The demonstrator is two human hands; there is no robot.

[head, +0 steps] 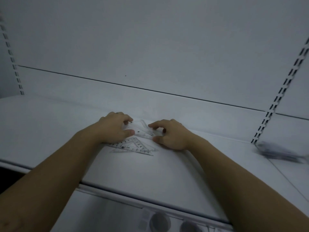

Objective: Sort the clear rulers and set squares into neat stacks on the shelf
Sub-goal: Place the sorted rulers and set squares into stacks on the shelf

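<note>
Lying crosswise: clear pieces [142, 127], ends pinched by fingers of left hand [115, 128] and right hand [168, 134]; flat set squares [133, 146] just before them.

Bare forearms w/ bare left hand [115, 129] & right hand [168, 136], nails short.

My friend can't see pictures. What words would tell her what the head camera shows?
Two bare hands, the left hand and the right hand, pinch a few clear plastic pieces between them at a white shelf. Nearer the camera, clear set squares with printed numbers lie flat on it.
</note>
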